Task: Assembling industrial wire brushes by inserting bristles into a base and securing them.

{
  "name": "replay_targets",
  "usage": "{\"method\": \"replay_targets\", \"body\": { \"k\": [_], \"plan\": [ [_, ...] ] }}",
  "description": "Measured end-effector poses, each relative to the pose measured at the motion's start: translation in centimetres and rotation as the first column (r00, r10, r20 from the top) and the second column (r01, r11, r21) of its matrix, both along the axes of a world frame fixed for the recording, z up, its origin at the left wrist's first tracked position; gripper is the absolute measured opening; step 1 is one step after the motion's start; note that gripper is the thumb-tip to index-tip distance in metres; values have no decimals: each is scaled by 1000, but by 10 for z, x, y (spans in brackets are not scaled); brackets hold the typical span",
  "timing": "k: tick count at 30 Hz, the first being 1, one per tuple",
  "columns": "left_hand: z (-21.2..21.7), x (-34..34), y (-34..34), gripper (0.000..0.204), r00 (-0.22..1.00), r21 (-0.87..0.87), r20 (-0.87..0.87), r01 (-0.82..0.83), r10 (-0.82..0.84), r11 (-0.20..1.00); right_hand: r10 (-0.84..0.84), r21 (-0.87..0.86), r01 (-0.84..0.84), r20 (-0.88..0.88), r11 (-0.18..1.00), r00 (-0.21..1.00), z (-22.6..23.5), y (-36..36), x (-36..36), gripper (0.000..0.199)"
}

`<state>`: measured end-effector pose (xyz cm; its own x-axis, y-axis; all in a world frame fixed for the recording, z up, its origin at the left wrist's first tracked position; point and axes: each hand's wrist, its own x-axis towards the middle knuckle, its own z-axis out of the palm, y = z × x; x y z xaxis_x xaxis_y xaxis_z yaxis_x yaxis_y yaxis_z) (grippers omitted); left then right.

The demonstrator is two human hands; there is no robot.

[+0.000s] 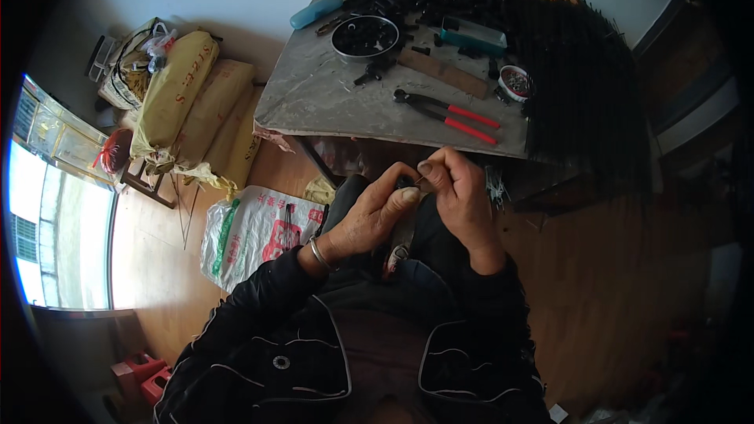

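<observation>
Both hands, left (367, 216) and right (462, 192), pinch a small dark part (408, 183); beyond, metal bowl (365, 37) holds black pieces.

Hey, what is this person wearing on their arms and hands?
Both arms are covered by long black jacket sleeves with thin pale piping along the seams. The left hand is bare, with a thin silver metal bangle at the wrist. The right hand is bare too, with no glove or jewellery visible.
</observation>
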<state>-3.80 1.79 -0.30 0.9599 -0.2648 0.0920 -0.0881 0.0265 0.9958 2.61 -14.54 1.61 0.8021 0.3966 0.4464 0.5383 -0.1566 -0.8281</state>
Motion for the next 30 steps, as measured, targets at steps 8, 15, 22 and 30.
{"method": "replay_targets", "body": {
  "k": [8,15,22,30],
  "plan": [
    [-7,-1,0,43,993,-136,14,-115,118,984,-50,104,86,-307,991,950,-36,3,3,19],
    [-4,0,3,59,880,-181,-106,-476,464,861,-121,-388,418,598,822,792,-38,-7,104,22],
    [3,1,9,59,853,-160,-118,-522,509,838,12,-479,373,626,794,779,-49,-8,129,24],
    [4,3,14,62,879,-189,-146,-475,454,860,-67,117,87,-160,989,985,-20,-22,33,27]
  ]
}}
